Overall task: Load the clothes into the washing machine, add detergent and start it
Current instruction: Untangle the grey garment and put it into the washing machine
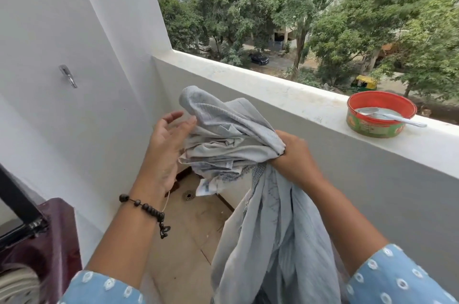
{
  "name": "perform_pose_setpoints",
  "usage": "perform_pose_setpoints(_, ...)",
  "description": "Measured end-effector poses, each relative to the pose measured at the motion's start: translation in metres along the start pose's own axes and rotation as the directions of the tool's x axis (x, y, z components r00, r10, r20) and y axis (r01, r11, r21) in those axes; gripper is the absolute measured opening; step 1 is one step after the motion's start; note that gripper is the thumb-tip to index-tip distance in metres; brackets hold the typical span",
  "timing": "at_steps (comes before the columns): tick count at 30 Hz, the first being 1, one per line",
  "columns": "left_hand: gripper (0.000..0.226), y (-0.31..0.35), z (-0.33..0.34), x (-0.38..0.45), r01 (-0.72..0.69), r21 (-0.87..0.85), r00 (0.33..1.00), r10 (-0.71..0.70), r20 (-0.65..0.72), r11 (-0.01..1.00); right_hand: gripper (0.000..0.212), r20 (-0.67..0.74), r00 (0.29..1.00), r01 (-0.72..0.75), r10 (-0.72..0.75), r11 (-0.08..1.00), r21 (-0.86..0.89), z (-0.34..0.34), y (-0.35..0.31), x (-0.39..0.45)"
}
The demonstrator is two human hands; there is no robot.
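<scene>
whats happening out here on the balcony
A person is handling a pale grey cloth. The right hand grips it bunched, the rest hanging down; the left hand rests open against the bundle. The washing machine sits at lower left. A red-rimmed tin with a spoon stands on the parapet.

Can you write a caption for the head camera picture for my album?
On a balcony, right hand grips grey cloth, left hand open beside it; tin on ledge.
</scene>
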State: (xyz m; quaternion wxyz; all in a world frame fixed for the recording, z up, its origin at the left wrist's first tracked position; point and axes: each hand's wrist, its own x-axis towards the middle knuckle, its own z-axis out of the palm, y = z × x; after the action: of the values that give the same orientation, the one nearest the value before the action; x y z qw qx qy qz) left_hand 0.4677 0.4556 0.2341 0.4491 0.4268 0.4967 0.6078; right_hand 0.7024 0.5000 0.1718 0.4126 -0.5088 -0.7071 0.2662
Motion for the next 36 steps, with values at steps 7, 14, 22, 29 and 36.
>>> perform_pose_setpoints(7,0.105,0.028,0.014,-0.021,-0.511,0.720,0.856,0.352,0.379,0.468,0.011,0.215,0.974,0.168,-0.074,0.871,-0.461,-0.007,-0.022,0.012)
perform_pose_setpoints(14,0.126,-0.014,0.055,-0.005,-0.457,0.858,0.870,-0.082,0.486,0.234,0.044,0.256,0.942,0.315,-0.215,0.829,-0.462,-0.011,-0.057,0.007)
perform_pose_setpoints(22,0.052,-0.016,0.043,0.007,-0.400,0.484,0.911,0.280,0.303,0.778,0.091,0.404,0.909,0.001,-0.104,0.969,0.248,-0.023,-0.025,-0.009)
perform_pose_setpoints(29,0.032,-0.005,0.040,0.018,-0.214,-0.087,0.977,0.213,-0.016,0.973,0.131,0.619,0.785,-0.276,0.015,0.903,0.328,0.012,0.020,-0.036)
perform_pose_setpoints(36,0.039,-0.006,0.058,0.011,0.117,-0.681,0.989,-0.148,0.013,0.723,0.130,0.442,0.897,-0.283,0.021,0.795,0.536,0.052,0.011,-0.043)
